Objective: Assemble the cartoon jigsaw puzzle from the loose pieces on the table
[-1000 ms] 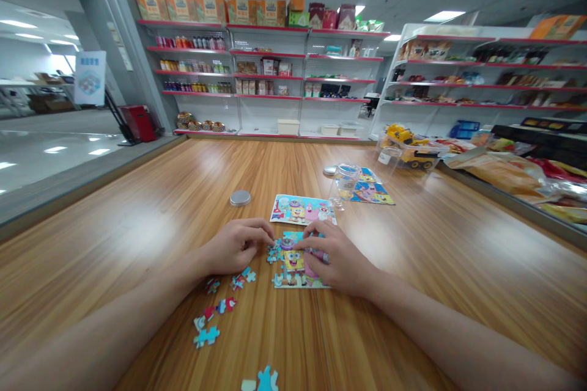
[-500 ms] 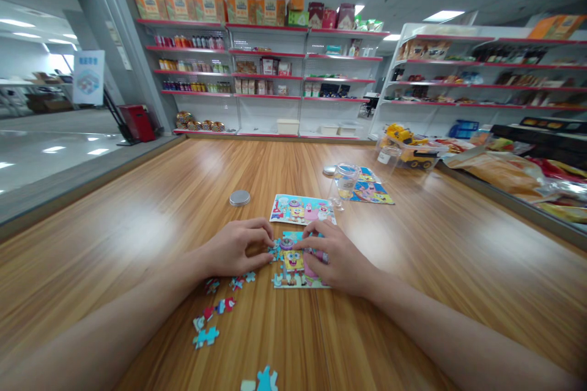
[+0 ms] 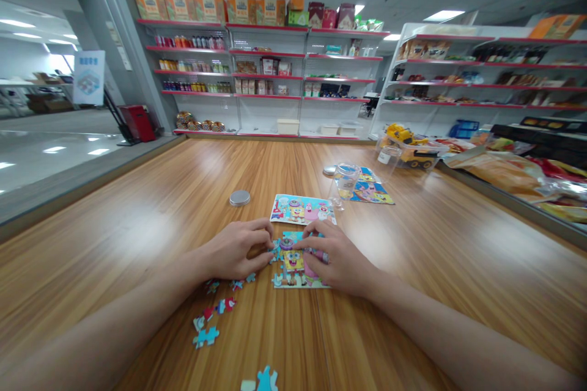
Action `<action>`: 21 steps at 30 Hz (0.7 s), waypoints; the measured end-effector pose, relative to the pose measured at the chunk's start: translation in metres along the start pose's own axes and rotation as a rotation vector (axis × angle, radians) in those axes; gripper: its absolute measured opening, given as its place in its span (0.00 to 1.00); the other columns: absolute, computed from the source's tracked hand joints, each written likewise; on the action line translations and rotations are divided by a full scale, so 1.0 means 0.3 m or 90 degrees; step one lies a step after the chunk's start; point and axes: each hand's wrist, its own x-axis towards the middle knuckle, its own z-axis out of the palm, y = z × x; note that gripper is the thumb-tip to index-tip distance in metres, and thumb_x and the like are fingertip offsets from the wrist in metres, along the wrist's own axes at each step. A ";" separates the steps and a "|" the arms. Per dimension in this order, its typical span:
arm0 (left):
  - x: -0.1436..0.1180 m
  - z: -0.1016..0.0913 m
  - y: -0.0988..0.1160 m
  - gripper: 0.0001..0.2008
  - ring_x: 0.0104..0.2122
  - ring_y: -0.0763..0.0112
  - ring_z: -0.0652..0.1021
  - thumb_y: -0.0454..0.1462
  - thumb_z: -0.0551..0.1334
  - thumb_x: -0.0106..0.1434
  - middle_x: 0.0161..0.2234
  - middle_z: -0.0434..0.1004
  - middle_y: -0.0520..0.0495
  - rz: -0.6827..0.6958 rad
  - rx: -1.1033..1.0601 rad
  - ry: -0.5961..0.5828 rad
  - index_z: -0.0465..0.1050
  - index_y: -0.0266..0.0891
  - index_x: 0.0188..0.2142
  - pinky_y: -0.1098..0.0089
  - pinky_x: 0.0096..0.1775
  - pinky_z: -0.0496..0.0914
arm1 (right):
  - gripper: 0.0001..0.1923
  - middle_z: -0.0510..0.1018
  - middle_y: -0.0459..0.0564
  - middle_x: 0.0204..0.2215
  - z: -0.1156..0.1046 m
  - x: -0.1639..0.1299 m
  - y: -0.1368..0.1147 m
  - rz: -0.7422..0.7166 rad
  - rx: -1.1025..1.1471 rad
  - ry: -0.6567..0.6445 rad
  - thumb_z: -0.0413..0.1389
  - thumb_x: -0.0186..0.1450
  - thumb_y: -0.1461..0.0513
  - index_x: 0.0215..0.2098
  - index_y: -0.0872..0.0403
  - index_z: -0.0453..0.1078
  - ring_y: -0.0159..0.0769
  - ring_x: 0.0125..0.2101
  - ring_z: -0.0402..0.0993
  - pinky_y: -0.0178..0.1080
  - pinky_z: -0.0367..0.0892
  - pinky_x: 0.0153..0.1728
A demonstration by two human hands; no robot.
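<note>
A partly joined jigsaw puzzle (image 3: 292,261) with cartoon figures lies flat in front of me. At its left edge, the fingertips of my left hand (image 3: 241,249) are closed on a small blue puzzle piece (image 3: 276,248), which touches or nearly touches the joined part. My right hand (image 3: 342,259) rests over the puzzle's right side, fingers curved and apart, fingertips on its surface; it hides that side. Just beyond is the printed picture card (image 3: 302,210) with the same scene. Loose puzzle pieces (image 3: 206,336) are scattered left of the puzzle, some partly behind my left hand.
A round metal lid (image 3: 239,198) lies beyond my left hand. Further right stand a clear plastic jar (image 3: 347,181) and a second puzzle picture (image 3: 371,192). A clear bin with toy trucks (image 3: 415,157) and packaged goods (image 3: 509,171) line the right edge. Shelves stand behind.
My left hand has shifted very slightly, its thumb drawing a little lower at the puzzle's left edge. My right hand keeps its place on the puzzle.
</note>
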 end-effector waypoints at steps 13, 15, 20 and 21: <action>-0.005 0.013 -0.020 0.13 0.31 0.72 0.71 0.28 0.55 0.59 0.35 0.69 0.47 -0.051 -0.075 0.037 0.77 0.38 0.37 0.74 0.32 0.65 | 0.15 0.72 0.51 0.39 0.015 -0.006 0.003 0.000 -0.001 0.010 0.56 0.60 0.68 0.43 0.48 0.77 0.39 0.41 0.68 0.44 0.65 0.45; -0.005 0.012 -0.020 0.13 0.30 0.73 0.70 0.28 0.55 0.58 0.34 0.69 0.47 -0.046 -0.075 0.036 0.77 0.38 0.37 0.73 0.31 0.65 | 0.14 0.73 0.51 0.38 0.015 0.004 -0.003 0.014 0.019 0.016 0.56 0.60 0.68 0.42 0.48 0.77 0.39 0.41 0.69 0.44 0.66 0.44; 0.000 0.012 -0.024 0.14 0.29 0.73 0.70 0.27 0.55 0.58 0.34 0.69 0.48 -0.040 -0.083 0.032 0.77 0.39 0.37 0.74 0.31 0.65 | 0.08 0.77 0.50 0.35 -0.177 0.079 -0.075 0.079 0.114 0.197 0.55 0.64 0.65 0.39 0.52 0.76 0.37 0.38 0.73 0.42 0.68 0.41; 0.001 0.012 -0.024 0.14 0.30 0.73 0.70 0.27 0.55 0.57 0.34 0.69 0.48 -0.039 -0.084 0.031 0.77 0.39 0.37 0.74 0.31 0.65 | 0.09 0.77 0.51 0.37 -0.246 0.091 -0.092 0.086 0.106 0.249 0.53 0.66 0.63 0.41 0.53 0.75 0.37 0.39 0.73 0.42 0.69 0.41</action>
